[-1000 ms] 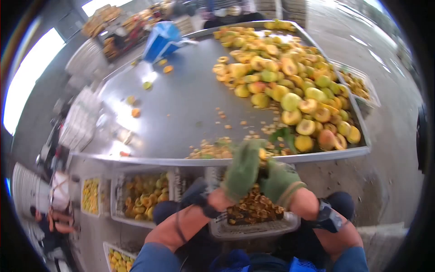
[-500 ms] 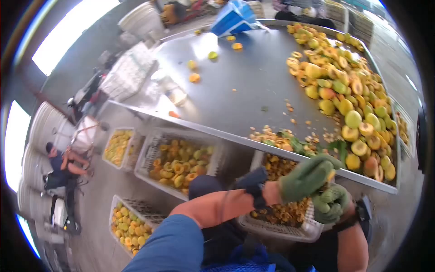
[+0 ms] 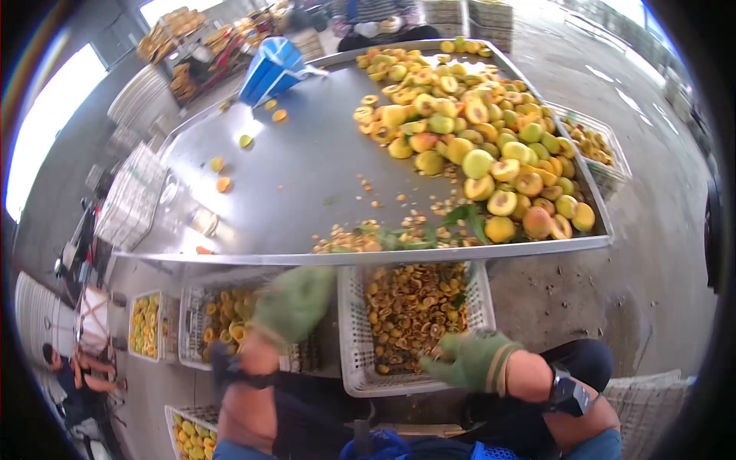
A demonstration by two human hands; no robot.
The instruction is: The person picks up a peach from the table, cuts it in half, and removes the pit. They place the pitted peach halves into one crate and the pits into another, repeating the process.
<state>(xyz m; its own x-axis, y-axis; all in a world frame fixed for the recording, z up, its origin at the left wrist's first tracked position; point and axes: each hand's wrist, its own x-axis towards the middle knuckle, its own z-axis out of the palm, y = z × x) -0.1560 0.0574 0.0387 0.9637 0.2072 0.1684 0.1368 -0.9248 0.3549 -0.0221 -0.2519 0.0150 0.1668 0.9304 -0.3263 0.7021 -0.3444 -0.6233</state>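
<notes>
My left hand, in a green glove, is blurred by motion over the right side of a crate of fruit halves; its fingers and anything in them cannot be made out. My right hand, also gloved in green, is over the lower right of a white crate filled with small brownish-orange fruit pieces. Its fingers point left and stand apart, with nothing clearly held. Beyond both hands, a metal table bears a large heap of yellow-orange fruit, whole and halved.
Pits and green leaves lie near the table's front edge. A blue-and-white container stands at the far left corner. More fruit crates are at lower left. One person sits at left, another behind the table.
My hands were close together at the right and have separated; my left hand has moved far left, my right hand left. The view has turned right, shifting the table leftward.
</notes>
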